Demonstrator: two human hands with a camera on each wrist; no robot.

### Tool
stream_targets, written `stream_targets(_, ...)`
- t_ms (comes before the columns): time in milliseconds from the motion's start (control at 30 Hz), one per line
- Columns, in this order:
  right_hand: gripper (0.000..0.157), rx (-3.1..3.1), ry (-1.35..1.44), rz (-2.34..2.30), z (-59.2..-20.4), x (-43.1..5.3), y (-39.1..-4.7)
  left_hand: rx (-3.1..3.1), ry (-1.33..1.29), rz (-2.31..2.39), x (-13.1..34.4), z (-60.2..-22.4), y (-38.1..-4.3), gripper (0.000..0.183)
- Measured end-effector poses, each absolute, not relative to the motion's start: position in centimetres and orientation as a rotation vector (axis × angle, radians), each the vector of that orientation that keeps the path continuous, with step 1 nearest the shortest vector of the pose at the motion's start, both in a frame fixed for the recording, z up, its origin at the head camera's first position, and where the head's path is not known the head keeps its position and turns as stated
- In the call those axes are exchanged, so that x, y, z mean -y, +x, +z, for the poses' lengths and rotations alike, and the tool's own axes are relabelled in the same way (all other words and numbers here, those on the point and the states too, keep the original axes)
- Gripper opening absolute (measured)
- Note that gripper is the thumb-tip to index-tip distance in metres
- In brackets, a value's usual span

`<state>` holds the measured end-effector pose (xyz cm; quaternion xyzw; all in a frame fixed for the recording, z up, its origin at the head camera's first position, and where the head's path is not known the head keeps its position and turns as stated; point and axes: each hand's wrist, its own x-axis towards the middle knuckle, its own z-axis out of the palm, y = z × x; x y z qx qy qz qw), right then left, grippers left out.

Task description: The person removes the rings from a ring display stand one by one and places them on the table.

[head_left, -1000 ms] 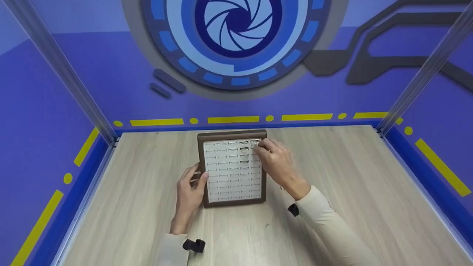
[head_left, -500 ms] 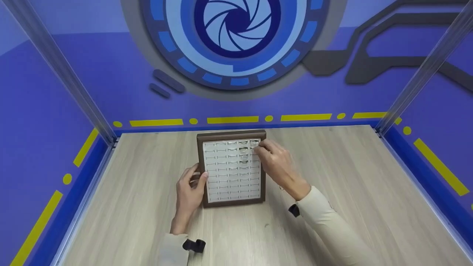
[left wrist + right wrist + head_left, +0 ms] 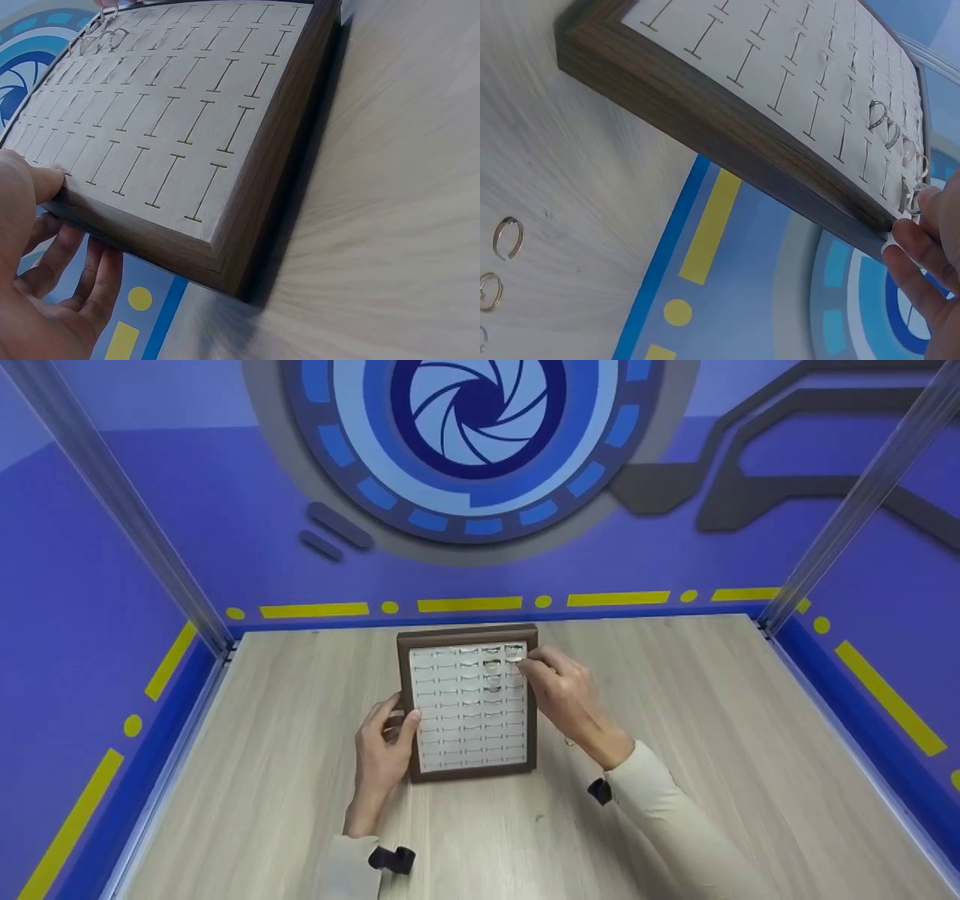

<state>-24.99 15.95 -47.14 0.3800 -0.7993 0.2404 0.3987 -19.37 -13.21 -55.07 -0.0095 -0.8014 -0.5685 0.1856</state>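
A ring display board point(image 3: 471, 727) with a brown wooden frame and a white slotted pad stands tilted on the table. My left hand point(image 3: 385, 746) grips its left edge, thumb on the front and fingers behind, as the left wrist view also shows. At the upper right corner, my right hand point(image 3: 568, 690) pinches a small ring point(image 3: 915, 196) against the pad, largely hidden by the fingertips. Several silver rings sit in the upper slots, among them a ring point(image 3: 877, 114) in the right wrist view. Another ring point(image 3: 514, 651) shows in the top right slot, just above my right fingertips.
Loose rings lie on the wood-grain table point(image 3: 675, 697) to the right of the board; one ring point(image 3: 508, 238) shows clearly in the right wrist view. A blue printed wall point(image 3: 330, 577) rises behind the table, with side walls left and right.
My right hand has shifted slightly down and away from the top right slot, so more of the ring there shows. The left hand keeps its grip on the board.
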Motion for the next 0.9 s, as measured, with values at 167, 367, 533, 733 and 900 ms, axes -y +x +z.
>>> stream_targets(167,0.009,1.981,0.966,0.642,-47.0,-15.9,-24.7,2.254,-0.036,-1.605,13.2,-55.0,-19.3,0.044)
stream_targets(367,0.007,1.983,0.961,0.651,-46.9,-16.4,-24.2,2.269,-0.031,-1.599,13.4,-55.0,-19.2,0.044)
stream_targets(533,0.006,1.990,0.964,0.652,-47.0,-17.1,-23.9,2.268,-0.037,-1.588,13.4,-55.2,-19.1,0.044)
stream_targets(733,0.011,2.012,0.987,0.660,-47.3,-18.4,-23.8,2.263,-0.039,-1.591,13.4,-55.2,-19.2,0.044)
stream_targets(900,0.017,2.054,0.998,0.588,-47.8,-20.1,-23.4,2.259,-0.049,-1.600,13.3,-55.1,-19.3,0.044)
